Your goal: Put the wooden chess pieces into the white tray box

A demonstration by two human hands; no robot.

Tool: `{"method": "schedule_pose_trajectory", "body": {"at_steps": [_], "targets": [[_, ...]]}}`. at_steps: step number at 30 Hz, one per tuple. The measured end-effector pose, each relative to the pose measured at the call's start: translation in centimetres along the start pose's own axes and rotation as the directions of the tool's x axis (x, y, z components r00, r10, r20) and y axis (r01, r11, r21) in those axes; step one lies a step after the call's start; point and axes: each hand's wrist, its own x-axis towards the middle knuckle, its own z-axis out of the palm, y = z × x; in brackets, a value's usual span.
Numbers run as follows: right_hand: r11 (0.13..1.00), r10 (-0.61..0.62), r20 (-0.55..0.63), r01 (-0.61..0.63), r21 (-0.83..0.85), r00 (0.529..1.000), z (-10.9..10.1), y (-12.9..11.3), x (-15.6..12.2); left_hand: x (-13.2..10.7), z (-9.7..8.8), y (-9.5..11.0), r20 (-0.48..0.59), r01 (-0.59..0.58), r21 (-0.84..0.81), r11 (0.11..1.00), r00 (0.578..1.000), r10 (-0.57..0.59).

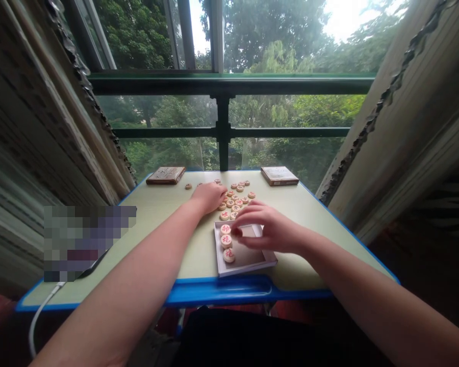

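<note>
Round wooden Chinese chess pieces (239, 202) with red or dark characters lie loosely grouped on the table. My left hand (209, 196) rests at the left side of this group with its fingers curled down; whatever is under the fingertips is hidden. In front of the group is a shallow open cardboard box (248, 266), with three red-marked pieces (226, 241) in a column along its left side. Over the box, my right hand (262, 224) has thumb and fingers bent toward each other beside the column. A small dark reddish bit shows between them, too shaded to name.
Flat boxes stand at the back left (166, 175) and back right (279, 176) of the pale, blue-edged table (313, 229). A pixelated device (87, 244) with a white cable (42, 311) is at the left edge. Curtains flank the railed window (229, 81).
</note>
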Motion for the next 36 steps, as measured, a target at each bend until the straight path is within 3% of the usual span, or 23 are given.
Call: {"method": "schedule_pose_trajectory", "body": {"at_steps": [3,13,23,26,28,30,32,34,36], "targets": [[0.996,-0.077,0.080,0.073,0.052,0.994,0.9,-1.5,-0.1,0.0,-0.1,-0.2,-0.010,0.004,0.008,1.000,1.000,-0.004],[1.000,0.027,0.191,-0.028,0.006,0.981,1.9,-0.5,0.0,-0.2,-0.8,0.5,-0.005,-0.038,0.022,0.999,0.999,0.039],[0.998,-0.060,0.202,0.056,0.026,0.978,2.0,-0.8,0.1,0.0,-0.2,-0.3,-0.008,-0.002,0.072,0.997,1.000,0.002],[0.998,-0.067,0.156,0.063,0.031,0.985,1.5,-0.3,-0.1,-0.1,-0.2,-0.5,-0.005,0.009,0.073,0.997,1.000,-0.008],[1.000,-0.005,0.045,0.006,-0.024,0.999,1.2,0.7,-0.1,-0.1,-0.3,-0.6,-0.011,0.013,0.068,0.998,1.000,-0.012],[0.981,0.119,-0.129,-0.137,-0.138,0.984,1.1,2.2,-0.1,-0.1,-0.4,-0.6,-0.014,0.015,0.051,0.999,1.000,-0.014],[0.925,0.229,-0.273,-0.296,-0.238,0.934,1.1,3.9,-0.1,-0.1,-0.3,-0.6,-0.013,0.007,-0.007,1.000,1.000,-0.007],[0.905,0.252,-0.278,-0.328,-0.273,0.927,1.3,5.3,0.0,0.1,-0.1,-0.4,-0.015,-0.035,-0.104,0.994,0.999,0.033],[0.911,0.250,-0.209,-0.302,-0.280,0.946,1.5,6.3,0.1,0.3,0.0,-0.2,-0.025,-0.100,-0.200,0.975,0.995,0.097]]}}
